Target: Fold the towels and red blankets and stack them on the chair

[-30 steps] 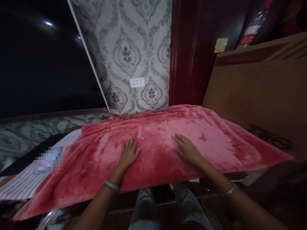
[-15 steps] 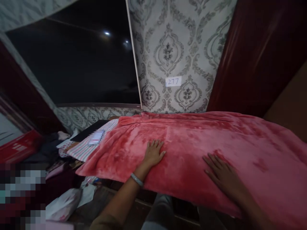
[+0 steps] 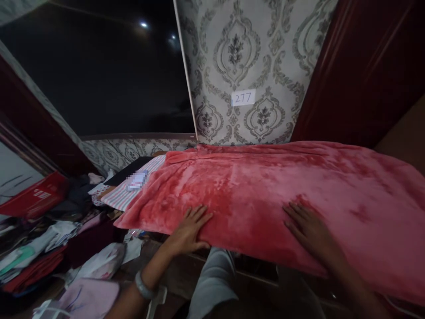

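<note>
A plush red-pink blanket (image 3: 259,208) lies spread over a raised surface, its near edge hanging towards me. My left hand (image 3: 191,230) rests on the blanket close to that front edge, fingers stretched out, thumb at the edge; a band circles the wrist. Further right, my right hand (image 3: 307,228) lies flat on the blanket with its fingers extended. Neither hand grips anything. Wrinkles run along the blanket's far side and left end.
Left of the blanket lies a striped cloth (image 3: 116,197) with a pixelated object (image 3: 137,180) on it. A large dark TV screen (image 3: 109,75) and a paper marked 277 (image 3: 243,97) are on the wall. Clothes, bags and a red box (image 3: 36,195) crowd the left.
My left hand has slid back towards me and leftward, to the blanket's near edge. The right hand stays nearly in place. The view has tilted down, showing more of the clutter at left.
</note>
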Motion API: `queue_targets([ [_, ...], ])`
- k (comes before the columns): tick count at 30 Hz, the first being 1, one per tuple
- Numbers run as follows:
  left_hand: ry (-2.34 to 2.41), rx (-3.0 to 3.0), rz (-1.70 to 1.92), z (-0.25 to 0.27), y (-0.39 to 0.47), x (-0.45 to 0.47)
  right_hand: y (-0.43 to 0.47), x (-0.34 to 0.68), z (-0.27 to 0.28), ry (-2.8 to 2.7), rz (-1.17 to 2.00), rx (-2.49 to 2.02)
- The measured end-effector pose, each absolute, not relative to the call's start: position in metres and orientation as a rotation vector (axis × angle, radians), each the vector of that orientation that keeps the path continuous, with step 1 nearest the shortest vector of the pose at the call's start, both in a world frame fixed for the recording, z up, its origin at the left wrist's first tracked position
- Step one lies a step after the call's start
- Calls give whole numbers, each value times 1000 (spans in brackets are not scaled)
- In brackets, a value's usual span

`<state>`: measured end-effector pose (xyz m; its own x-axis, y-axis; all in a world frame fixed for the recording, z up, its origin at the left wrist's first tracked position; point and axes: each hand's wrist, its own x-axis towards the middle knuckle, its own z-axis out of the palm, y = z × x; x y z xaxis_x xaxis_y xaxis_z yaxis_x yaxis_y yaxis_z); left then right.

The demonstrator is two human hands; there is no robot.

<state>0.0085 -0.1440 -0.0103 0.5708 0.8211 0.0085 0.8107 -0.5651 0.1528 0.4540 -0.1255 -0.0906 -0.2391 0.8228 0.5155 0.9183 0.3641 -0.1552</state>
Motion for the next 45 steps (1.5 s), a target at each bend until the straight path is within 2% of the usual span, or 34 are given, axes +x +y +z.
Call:
queue_targets([
  [7, 1245, 2940, 352, -45, -152, 16, -187, 430, -78, -2317, -154, -1271],
  [11, 1094, 3082, 550, -46, -145, 10, -209, 415, -76, -2335, -277, -1321],
  [18, 1080, 3099, 578, -38, -153, 14, -214, 421, -71, -2248, -300, -1100],
  [23, 1144, 2950, 450, -31, -160, 27, -206, 427, -55, -2097, -233, -1197],
  [27, 1251, 2798, 511, -20, -150, 33, -187, 424, -38, -2020, -222, -1342],
  [35, 1519, 2687, 717, 19, -119, 24, -170, 422, -15, -1938, -390, -1326],
  [45, 1387, 2678, 713, 51, -120, 20, -182, 436, 25, -1973, -414, -1300],
])
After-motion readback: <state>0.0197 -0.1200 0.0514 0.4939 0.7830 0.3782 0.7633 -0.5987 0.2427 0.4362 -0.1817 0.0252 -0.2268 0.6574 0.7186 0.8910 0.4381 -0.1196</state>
